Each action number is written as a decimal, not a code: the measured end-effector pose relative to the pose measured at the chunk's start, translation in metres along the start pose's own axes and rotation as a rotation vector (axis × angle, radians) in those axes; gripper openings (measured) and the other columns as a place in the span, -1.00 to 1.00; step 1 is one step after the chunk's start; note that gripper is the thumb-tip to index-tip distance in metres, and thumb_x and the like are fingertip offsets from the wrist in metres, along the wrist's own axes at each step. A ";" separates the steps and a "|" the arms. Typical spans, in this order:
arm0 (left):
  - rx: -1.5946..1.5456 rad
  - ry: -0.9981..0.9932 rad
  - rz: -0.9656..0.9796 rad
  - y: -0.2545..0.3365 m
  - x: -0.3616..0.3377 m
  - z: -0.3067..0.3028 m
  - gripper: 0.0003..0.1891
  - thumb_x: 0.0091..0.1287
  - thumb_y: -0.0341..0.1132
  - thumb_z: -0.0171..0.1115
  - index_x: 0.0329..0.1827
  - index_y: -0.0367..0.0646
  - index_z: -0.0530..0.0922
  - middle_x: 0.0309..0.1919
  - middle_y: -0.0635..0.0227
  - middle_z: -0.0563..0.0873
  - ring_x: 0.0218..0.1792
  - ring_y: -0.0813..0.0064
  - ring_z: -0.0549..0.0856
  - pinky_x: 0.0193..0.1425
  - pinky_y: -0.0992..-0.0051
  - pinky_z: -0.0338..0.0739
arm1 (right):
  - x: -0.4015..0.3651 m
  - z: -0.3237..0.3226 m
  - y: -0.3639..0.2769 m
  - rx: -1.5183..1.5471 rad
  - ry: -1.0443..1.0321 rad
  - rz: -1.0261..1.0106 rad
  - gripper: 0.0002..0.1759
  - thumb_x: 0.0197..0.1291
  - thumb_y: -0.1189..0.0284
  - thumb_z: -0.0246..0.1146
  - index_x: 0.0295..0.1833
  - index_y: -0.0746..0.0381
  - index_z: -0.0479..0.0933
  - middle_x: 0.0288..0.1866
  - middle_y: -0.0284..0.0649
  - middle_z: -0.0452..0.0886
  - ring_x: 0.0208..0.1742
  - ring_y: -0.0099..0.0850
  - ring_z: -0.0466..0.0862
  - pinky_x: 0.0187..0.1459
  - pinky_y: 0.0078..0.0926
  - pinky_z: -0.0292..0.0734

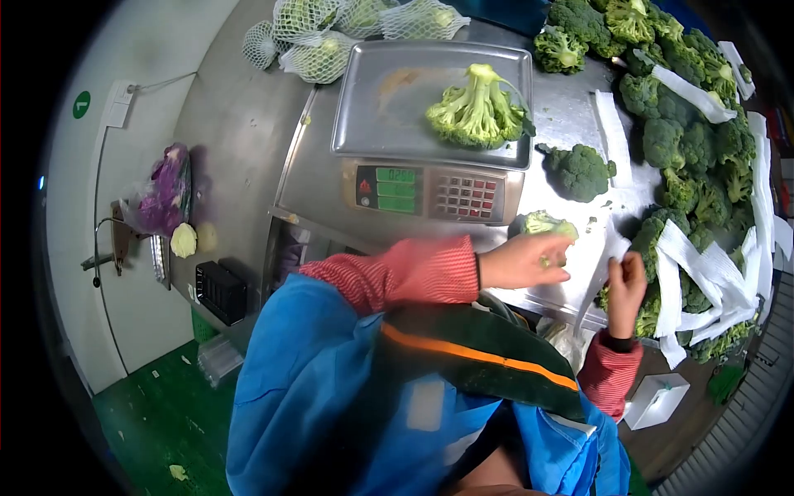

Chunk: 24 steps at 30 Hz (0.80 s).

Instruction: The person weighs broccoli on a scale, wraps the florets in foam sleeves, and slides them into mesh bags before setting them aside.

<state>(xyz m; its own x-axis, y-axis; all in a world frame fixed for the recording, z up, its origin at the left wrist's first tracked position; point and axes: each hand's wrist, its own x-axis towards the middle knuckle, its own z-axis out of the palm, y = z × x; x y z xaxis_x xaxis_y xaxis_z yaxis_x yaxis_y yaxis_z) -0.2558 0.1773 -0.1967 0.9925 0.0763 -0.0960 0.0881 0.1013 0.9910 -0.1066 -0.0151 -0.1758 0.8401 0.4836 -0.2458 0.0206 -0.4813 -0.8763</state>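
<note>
My left hand (pixel 525 263) reaches over the metal table with its fingers stretched out and apart. Just beyond it lies a pale green broccoli piece (pixel 547 223), partly hidden by the hand. To the right, my right hand (pixel 628 285) pinches a white strip (pixel 610 255) that hangs down at the table's front edge. Stem up on the weighing scale's tray (pixel 372 132) rests a broccoli head (pixel 480 112). Another, darker broccoli head (pixel 579 172) sits between the scale and the pile of broccoli (pixel 682 140).
More white strips (pixel 699 269) drape over the pile. Netted vegetables (pixel 318 54) lie at the back left. The scale's keypad (pixel 466 197) faces me. Purple-wrapped produce (pixel 165 194) and a black crate (pixel 221 291) are at the left. A white box (pixel 657 399) stands below right.
</note>
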 end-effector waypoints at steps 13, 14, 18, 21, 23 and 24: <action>-0.553 0.160 -0.243 0.030 0.039 -0.046 -0.75 0.34 -0.34 0.22 0.00 -0.29 0.54 -0.26 0.33 0.70 -0.30 0.58 0.70 -0.25 0.59 0.59 | 0.047 0.072 -0.073 -0.131 -0.001 -0.396 -0.82 0.20 0.45 0.30 -0.16 0.31 0.51 -0.59 -0.42 0.42 -0.55 -0.67 0.34 -0.52 -0.64 0.26; -0.714 0.179 -0.284 0.031 0.037 -0.050 -0.74 0.37 -0.29 0.20 0.01 -0.27 0.55 -0.25 0.34 0.71 -0.31 0.60 0.70 -0.27 0.61 0.59 | 0.045 0.078 -0.076 -0.151 0.025 -0.432 -0.84 0.22 0.44 0.30 -0.18 0.29 0.52 -0.64 -0.38 0.39 -0.57 -0.64 0.31 -0.52 -0.61 0.26; -0.934 0.053 -0.375 0.018 0.018 -0.060 -0.62 0.45 -0.09 0.06 0.06 -0.24 0.53 -0.26 0.31 0.71 -0.37 0.59 0.70 -0.30 0.59 0.60 | 0.037 0.095 -0.083 -0.612 0.169 -0.788 -0.96 0.15 0.48 0.28 -0.28 0.19 0.58 -0.32 -0.19 0.61 -0.37 -0.13 0.61 -0.37 -0.33 0.50; -1.052 0.014 -0.358 -0.023 0.001 -0.058 -0.66 0.49 -0.12 0.00 0.09 -0.18 0.54 -0.20 0.37 0.71 -0.29 0.65 0.67 -0.23 0.64 0.57 | 0.031 0.098 -0.090 -0.440 0.143 -0.942 -0.98 0.14 0.58 0.23 -0.31 0.27 0.52 -0.31 -0.09 0.56 -0.33 -0.12 0.59 -0.25 -0.36 0.49; -0.543 0.050 -0.128 -0.010 -0.018 -0.052 -0.64 0.48 -0.14 -0.03 0.15 -0.20 0.49 -0.14 0.31 0.70 -0.19 0.55 0.69 -0.11 0.54 0.59 | 0.009 0.096 -0.087 0.163 -0.259 -0.444 -0.93 0.27 0.58 0.10 -0.23 0.35 0.47 -0.33 -0.29 0.52 -0.25 -0.53 0.49 -0.19 -0.58 0.39; -0.975 0.073 -0.181 -0.010 -0.023 -0.044 -0.65 0.47 -0.17 -0.05 0.15 -0.21 0.48 -0.11 0.28 0.69 -0.15 0.50 0.69 -0.06 0.47 0.59 | 0.001 0.093 -0.082 0.301 -0.417 -0.262 -0.89 0.33 0.51 0.07 -0.16 0.33 0.46 -0.31 -0.38 0.47 -0.22 -0.57 0.44 -0.16 -0.62 0.35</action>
<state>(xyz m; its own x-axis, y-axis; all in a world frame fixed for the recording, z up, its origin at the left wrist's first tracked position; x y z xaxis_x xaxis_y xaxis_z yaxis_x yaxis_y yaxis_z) -0.2833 0.2180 -0.2082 0.9604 0.0372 -0.2762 0.0960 0.8862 0.4533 -0.1576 0.0930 -0.1427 0.5421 0.8350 -0.0940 -0.0070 -0.1073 -0.9942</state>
